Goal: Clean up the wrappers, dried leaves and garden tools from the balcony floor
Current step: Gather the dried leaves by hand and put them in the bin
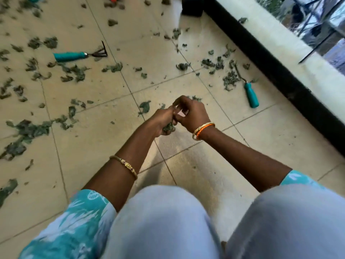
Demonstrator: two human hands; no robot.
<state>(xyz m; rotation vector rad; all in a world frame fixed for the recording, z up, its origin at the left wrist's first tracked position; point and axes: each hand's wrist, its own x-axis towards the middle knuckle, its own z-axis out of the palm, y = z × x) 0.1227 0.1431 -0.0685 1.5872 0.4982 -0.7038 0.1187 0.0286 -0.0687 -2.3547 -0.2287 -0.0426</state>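
The person's left hand [163, 121] grips a clump of dried green leaves [169, 127]; the right hand [188, 114], fingers curled, pinches more into it. Leaf-gathering seems underway. Next, probably the scattered leaves beyond, then the teal-handled rake [78, 55] and teal-handled weeder [251, 95].

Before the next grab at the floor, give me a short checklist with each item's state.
1. Left hand holds a clump of leaves: ok.
2. Right hand free for more: cannot tell, its fingers are at the left hand.
3. Loose leaves within sight: ok, many left.
4. Rake off the floor: not ok.
5. Tool by the wall off the floor: not ok.
6. Bin or bag for the leaves: cannot tell, none in view.
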